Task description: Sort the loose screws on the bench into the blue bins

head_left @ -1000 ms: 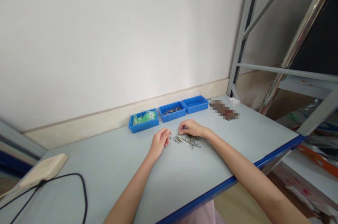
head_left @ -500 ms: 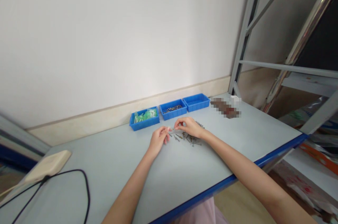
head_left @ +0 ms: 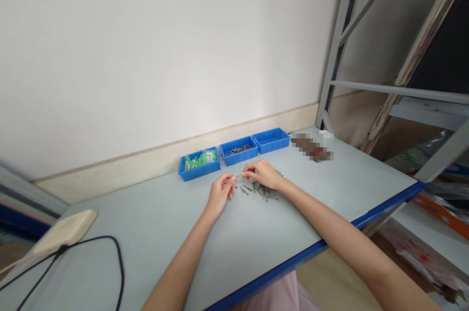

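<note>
My left hand (head_left: pixel 222 190) is closed in a pinch above the table, and my right hand (head_left: pixel 264 174) pinches opposite it, close by. A small thin screw (head_left: pixel 239 176) spans the short gap between their fingertips. Its ends are hidden in the fingers, and finer detail is too small to tell. Beneath and beside my right hand lies a loose pile of screws (head_left: pixel 266 192), partly covered by that hand. A few stray screws (head_left: pixel 244 190) lie just right of my left fingers.
Along the wall stand a blue bin (head_left: pixel 200 172) with green and clear pieces, a blue bin (head_left: pixel 240 158) with screws, and another blue bin (head_left: pixel 271 144) showing its bare floor. A white power strip (head_left: pixel 69 230) and black cable (head_left: pixel 120 262) lie left. A metal frame (head_left: pixel 331 56) rises right.
The hands stay together at nearly the same spot, their fingertips slightly shifted around the screw. The whole view has shifted very slightly.
</note>
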The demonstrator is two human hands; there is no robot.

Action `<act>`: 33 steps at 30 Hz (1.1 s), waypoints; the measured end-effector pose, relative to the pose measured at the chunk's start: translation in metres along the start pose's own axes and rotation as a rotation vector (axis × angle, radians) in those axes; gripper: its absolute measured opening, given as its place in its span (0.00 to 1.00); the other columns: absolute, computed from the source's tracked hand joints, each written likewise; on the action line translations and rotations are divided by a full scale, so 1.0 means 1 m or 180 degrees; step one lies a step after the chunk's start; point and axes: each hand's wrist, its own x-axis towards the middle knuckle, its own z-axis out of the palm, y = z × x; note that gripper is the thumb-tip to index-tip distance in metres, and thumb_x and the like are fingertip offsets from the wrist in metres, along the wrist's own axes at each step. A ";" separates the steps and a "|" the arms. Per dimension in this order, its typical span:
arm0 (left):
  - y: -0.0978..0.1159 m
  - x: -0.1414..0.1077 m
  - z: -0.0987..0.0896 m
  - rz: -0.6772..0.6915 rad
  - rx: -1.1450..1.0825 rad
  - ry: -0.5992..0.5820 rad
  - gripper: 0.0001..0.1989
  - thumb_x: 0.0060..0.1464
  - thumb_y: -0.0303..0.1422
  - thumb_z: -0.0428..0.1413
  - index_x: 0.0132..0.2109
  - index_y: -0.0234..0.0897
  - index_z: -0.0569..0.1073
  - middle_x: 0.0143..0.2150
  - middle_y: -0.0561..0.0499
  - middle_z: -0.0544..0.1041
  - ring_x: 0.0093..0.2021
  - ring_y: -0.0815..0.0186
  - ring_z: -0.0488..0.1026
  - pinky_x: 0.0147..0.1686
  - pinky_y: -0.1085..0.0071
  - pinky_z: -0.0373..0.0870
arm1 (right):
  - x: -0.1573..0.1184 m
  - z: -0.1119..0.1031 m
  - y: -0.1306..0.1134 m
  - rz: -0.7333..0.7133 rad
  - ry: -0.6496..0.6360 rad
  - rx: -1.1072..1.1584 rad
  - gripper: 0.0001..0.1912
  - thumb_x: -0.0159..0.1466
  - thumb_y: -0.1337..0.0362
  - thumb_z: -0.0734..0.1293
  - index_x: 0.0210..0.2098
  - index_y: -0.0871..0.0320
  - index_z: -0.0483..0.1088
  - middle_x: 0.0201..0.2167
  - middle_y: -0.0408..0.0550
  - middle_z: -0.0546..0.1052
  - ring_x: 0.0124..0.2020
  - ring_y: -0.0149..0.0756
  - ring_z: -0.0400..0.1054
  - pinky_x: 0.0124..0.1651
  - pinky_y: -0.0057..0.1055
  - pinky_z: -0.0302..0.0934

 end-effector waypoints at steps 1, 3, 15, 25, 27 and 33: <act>0.001 -0.001 0.000 0.0019 0.0013 0.0013 0.16 0.50 0.44 0.51 0.28 0.35 0.66 0.15 0.58 0.65 0.15 0.73 0.61 0.18 0.77 0.58 | 0.000 0.001 0.000 0.0050 -0.0006 -0.0026 0.19 0.62 0.53 0.60 0.26 0.60 0.73 0.23 0.44 0.75 0.25 0.30 0.63 0.31 0.25 0.49; 0.003 -0.002 0.001 0.0042 0.0033 0.0029 0.17 0.51 0.45 0.50 0.25 0.36 0.65 0.14 0.58 0.63 0.15 0.73 0.60 0.18 0.77 0.58 | 0.001 0.002 0.001 0.0131 -0.0044 -0.0009 0.20 0.63 0.53 0.59 0.24 0.60 0.72 0.22 0.44 0.75 0.24 0.30 0.62 0.30 0.25 0.48; -0.001 0.000 0.000 0.0024 -0.0106 0.0173 0.15 0.49 0.45 0.52 0.32 0.36 0.65 0.15 0.59 0.65 0.15 0.73 0.61 0.17 0.77 0.57 | 0.001 0.001 0.002 0.0113 -0.0260 0.0460 0.16 0.62 0.57 0.59 0.29 0.61 0.72 0.26 0.43 0.75 0.25 0.29 0.62 0.30 0.24 0.52; -0.001 -0.001 0.000 0.0025 -0.0089 0.0088 0.15 0.51 0.45 0.50 0.30 0.36 0.65 0.15 0.59 0.64 0.15 0.73 0.61 0.18 0.77 0.57 | 0.002 0.005 0.005 -0.0062 -0.0216 0.0746 0.17 0.63 0.57 0.58 0.29 0.61 0.70 0.26 0.44 0.73 0.26 0.29 0.62 0.32 0.24 0.54; -0.002 0.000 -0.001 -0.0003 -0.0138 0.0090 0.15 0.50 0.45 0.51 0.35 0.37 0.65 0.16 0.59 0.65 0.15 0.72 0.61 0.17 0.77 0.57 | 0.002 0.004 0.005 -0.0048 -0.0136 0.0765 0.15 0.63 0.57 0.59 0.31 0.61 0.71 0.27 0.44 0.73 0.27 0.29 0.62 0.31 0.23 0.54; -0.001 -0.001 -0.001 0.0129 0.0040 0.0046 0.19 0.53 0.44 0.48 0.21 0.36 0.61 0.14 0.57 0.63 0.16 0.73 0.61 0.20 0.77 0.58 | 0.002 0.006 0.008 0.0009 -0.0367 0.1038 0.17 0.63 0.56 0.58 0.27 0.62 0.69 0.23 0.43 0.71 0.23 0.28 0.62 0.29 0.24 0.55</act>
